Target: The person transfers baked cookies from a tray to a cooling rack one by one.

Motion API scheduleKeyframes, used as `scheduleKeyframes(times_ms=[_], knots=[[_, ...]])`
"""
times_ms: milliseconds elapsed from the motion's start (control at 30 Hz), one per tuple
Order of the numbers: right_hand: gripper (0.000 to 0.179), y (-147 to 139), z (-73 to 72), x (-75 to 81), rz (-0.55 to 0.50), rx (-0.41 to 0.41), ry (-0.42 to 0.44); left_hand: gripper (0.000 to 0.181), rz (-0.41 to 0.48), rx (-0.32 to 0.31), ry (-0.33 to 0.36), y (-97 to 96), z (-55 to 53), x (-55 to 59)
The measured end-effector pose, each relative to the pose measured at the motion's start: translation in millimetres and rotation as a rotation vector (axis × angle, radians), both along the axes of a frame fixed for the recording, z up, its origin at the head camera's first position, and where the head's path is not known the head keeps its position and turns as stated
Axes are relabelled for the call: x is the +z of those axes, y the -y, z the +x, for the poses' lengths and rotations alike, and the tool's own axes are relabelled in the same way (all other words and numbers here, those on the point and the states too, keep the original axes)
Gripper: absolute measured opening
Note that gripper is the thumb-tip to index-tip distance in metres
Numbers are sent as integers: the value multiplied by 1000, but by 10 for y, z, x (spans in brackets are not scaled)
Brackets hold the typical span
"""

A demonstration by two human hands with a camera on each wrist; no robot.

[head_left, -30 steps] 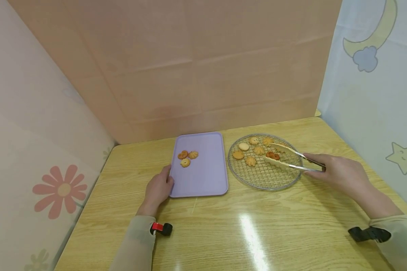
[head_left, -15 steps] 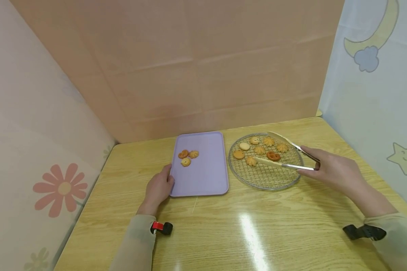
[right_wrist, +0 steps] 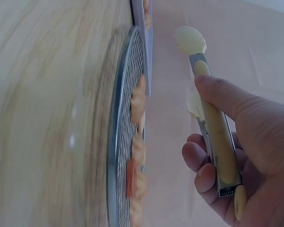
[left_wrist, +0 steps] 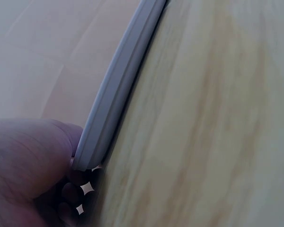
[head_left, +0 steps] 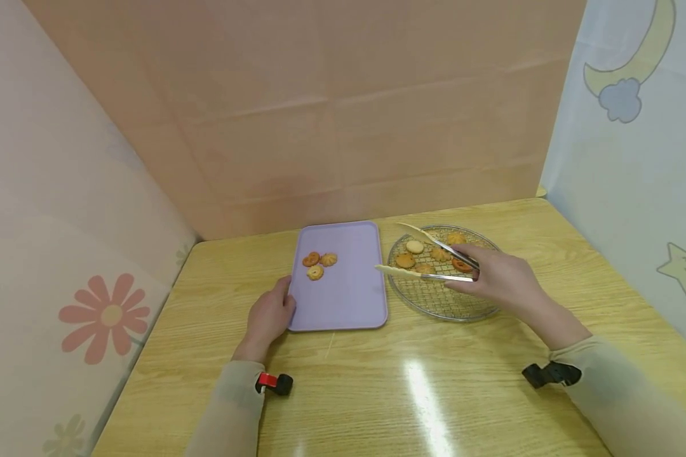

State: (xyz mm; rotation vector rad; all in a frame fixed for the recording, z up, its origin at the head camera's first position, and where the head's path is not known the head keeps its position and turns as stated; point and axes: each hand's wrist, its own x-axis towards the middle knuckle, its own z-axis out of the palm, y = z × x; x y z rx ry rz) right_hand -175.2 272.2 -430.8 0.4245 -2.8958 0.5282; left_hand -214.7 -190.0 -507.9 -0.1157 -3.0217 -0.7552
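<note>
Gripping tray (head_left: 349, 298) at left, holding spread tongs (head_left: 446, 277) at right

Clasping the tray by its left edge, close to the near corner, with left hand (head_left: 270, 314); in the left wrist view, setting thumb against the rim, with fingers mostly lost in shadow. Pale purple, shallow, rectangular with rounded corners, lying flat on the wooden table (head_left: 343, 393).

On its left half, bearing a small cluster: red-brown pretzel (head_left: 311, 259); just to the right, golden fluted cookie (head_left: 328, 259); nearer, paler round cookie (head_left: 315, 272) with a dark middle.

Farther right, raised in the air with cream tips (head_left: 399, 271) parted wide, around no cookie; in the head view, overlapping the tray's right rim with the nearer one.

Next, round and of wire mesh in a metal rim, resting on the table as rack (head_left: 446, 308). Loaded with pale smooth cookie (head_left: 415, 247), browner round cookie (head_left: 405, 261), several fluted cookies (head_left: 441, 254) and second pretzel (head_left: 462, 264), partly hidden by tongs and fingers.

At far right, grasping the tongs firmly with right hand (head_left: 505, 279), pressing thumb along one arm and curling fingers about the other.
</note>
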Motion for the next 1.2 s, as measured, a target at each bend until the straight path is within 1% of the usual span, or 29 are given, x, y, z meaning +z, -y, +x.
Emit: scheduleKeyframes(times_ms=[100, 167, 400, 500, 633, 767, 900, 1033, 1133, 1200], knots=[[72, 185, -87, -21, 9, 19, -29, 55, 1, -1, -3, -7, 5, 3], [72, 302, -141, -30, 8, 27, -36, 55, 4, 1, -2, -12, 8, 5], [71, 636, -332, -64, -48, 50, 13, 55, 4, 9, 0, -18, 0, 2], [70, 731, -390, -79, -29, 41, 12, 55, 6, 11, 4, -18, -1, -1], [73, 821, -449, -85, 24, -8, 7, 55, 15, 12, 8, -21, 1, -15], [76, 899, -520, -94, 25, -42, 10, 55, 8, 10, -6, -19, -2, -22], [77, 956, -623, -143, 19, -46, 31, 55, 5, 5, -11, -16, -6, -21], [75, 986, -716, -208, 19, -23, 66, 55, 12, 4, -4, -19, -6, -17], [71, 1003, -742, -231, 14, -14, 78, 55, 10, 4, -5, -12, -6, -18], [67, 1010, -746, -237, 6, -23, 77, 55, 8, 2, -7, -5, -6, -20]])
